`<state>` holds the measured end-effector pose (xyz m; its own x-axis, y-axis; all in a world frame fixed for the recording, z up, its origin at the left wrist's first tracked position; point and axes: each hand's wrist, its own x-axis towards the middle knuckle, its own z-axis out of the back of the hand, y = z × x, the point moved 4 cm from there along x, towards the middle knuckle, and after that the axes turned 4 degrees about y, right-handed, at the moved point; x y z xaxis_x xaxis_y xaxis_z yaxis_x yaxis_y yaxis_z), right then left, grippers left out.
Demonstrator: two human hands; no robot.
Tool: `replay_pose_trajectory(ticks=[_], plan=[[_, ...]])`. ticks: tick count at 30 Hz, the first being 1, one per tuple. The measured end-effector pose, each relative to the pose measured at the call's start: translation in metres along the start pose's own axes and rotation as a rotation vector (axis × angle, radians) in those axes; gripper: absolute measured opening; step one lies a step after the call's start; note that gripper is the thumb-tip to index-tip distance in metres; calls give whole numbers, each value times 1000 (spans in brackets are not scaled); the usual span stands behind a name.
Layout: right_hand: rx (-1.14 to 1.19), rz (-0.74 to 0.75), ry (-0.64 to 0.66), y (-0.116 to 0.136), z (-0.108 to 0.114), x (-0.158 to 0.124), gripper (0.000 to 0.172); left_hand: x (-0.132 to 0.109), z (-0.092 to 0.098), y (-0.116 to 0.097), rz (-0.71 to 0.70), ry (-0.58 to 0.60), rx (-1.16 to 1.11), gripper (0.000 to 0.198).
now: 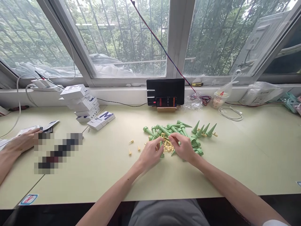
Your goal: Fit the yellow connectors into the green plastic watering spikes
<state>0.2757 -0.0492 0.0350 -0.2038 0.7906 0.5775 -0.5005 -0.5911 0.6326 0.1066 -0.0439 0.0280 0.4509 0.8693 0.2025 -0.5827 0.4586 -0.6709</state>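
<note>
The left hand [151, 150] had its grip closed around a tapered green plastic spike [162, 155], whose long axis seemed to run roughly upright, wide end low, near the pale yellow table [246, 169]. The right hand [183, 147] was just across from it, fingertips drawn together above the small yellow plastic pegs [167, 147]; whether that grip held one could not be told. The held spike lay to the right hand's left, the pegs between both hands, and the heaped green plastic cones [172, 128] just beyond.
</note>
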Motion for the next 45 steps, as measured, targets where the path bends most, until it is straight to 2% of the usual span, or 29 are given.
replay_pose_trajectory(ticks=[8, 15, 22, 26, 30, 36, 45], plan=[[4, 51, 0, 2, -1, 0, 16, 4, 5, 2, -12, -91, -146, 30], [-5, 87, -3, 3, -2, 1, 14, 6, 3, 13, 274, 40, -732, 32], [11, 89, -2, 3, -2, 1, 13, 8, 6, 12, 340, 19, -1082, 30], [16, 92, 1, 4, -3, 0, 13, 8, 5, 7, 364, 59, -1233, 29], [12, 89, 3, 3, -4, 0, 13, 7, 4, 5, 361, 99, -1284, 30], [12, 93, 5, 3, -4, 0, 12, 8, 5, 5, 320, 95, -1266, 27], [25, 79, 23, 1, -4, -1, 11, 7, 3, 6, 289, 171, -1209, 25]])
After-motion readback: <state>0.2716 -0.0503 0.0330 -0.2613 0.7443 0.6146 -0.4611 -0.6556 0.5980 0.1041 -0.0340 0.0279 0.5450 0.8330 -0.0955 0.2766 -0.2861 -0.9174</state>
